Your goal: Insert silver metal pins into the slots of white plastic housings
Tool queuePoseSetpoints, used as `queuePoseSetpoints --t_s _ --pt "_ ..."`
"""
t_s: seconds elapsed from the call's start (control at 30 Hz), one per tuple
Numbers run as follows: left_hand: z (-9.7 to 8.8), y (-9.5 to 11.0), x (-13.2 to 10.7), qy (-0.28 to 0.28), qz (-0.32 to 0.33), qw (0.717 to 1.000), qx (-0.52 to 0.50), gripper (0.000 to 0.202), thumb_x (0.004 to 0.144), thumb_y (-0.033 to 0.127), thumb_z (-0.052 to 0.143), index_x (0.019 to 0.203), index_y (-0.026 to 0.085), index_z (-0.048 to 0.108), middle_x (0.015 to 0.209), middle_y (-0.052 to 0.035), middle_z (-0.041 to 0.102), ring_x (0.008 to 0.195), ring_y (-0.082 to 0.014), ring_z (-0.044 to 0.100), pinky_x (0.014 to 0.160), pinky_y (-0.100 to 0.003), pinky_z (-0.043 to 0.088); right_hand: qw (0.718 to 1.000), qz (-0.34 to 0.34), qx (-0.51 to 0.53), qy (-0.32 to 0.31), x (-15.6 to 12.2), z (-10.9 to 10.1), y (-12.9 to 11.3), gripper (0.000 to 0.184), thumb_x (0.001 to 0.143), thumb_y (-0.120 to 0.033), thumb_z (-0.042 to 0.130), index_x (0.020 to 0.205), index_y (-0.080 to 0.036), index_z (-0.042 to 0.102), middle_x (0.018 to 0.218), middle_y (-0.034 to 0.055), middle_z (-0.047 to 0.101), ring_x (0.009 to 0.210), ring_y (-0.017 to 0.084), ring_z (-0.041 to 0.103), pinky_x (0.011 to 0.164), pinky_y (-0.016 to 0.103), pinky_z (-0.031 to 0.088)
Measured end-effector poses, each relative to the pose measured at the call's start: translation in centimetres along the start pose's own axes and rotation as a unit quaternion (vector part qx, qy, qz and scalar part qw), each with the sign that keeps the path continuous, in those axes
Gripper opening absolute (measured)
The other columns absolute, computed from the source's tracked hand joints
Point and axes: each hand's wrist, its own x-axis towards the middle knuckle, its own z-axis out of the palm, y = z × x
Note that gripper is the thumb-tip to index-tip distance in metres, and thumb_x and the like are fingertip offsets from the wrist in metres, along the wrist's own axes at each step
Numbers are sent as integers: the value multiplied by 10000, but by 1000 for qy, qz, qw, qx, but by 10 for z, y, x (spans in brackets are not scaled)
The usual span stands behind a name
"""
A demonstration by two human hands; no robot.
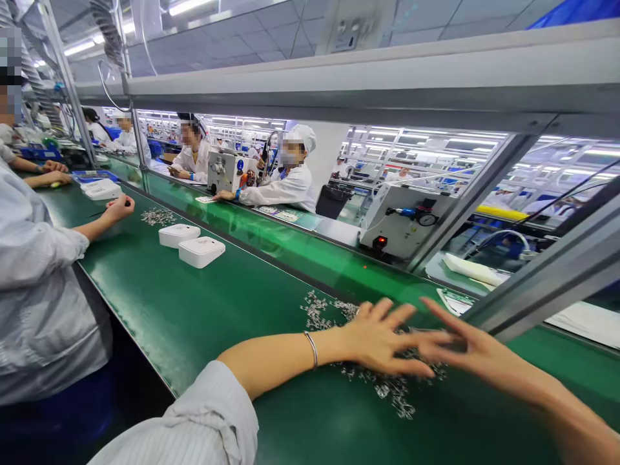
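Small clear and metallic-looking parts (317,311) lie scattered in a loose pile on the green work surface (271,290). Over this pile my left hand (382,339) is spread flat, fingers apart, a thin bracelet on its wrist. It hides the middle of the pile; whether it touches the parts I cannot tell. Close beside its fingertips is my right hand (465,352), slightly blurred, with its fingers stretched out and nothing visible in them. More of the parts (402,400) show below the two hands, toward the near side.
Two white rounded boxes (202,252) stand farther left, near another small pile of parts (158,216). A co-worker's hand (119,208) is beyond them at left. A metal post (523,284) slants down at the right. Across the green strip, a machine (407,223) faces the line.
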Motion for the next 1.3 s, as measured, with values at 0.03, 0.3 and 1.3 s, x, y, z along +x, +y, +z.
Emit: queuePoseSetpoints --t_s 0.03,0.3,1.3 --pt "6 -10 -2 -36 -51 997 -42 714 828 704 287 1429 374 89 1510 -60 43 1358 -356 75 1044 -563 215 999 36 2 -4 1 8 -3 1015 620 -791 358 1365 -104 398 1316 181 450 1204 334 437 914 405 429" --pt "32 -32 -1 -171 -197 959 -111 845 815 717 189 1452 172 81 1493 -145 -35 1347 -386 -59 1054 -608 31 982 110 -92 -126 -15 62 -33 605 909 -460 126 1456 -205 168 1506 -14 57 1361 336 93 1062 555 172" --pt "21 -36 11 -206 -159 965 -29 720 878 597 218 1453 183 92 1510 -53 1 1351 -387 10 1068 -564 113 978 75 -94 -170 -13 78 -16 525 945 -433 236 1402 -187 310 1485 70 165 1333 360 189 979 682 192"
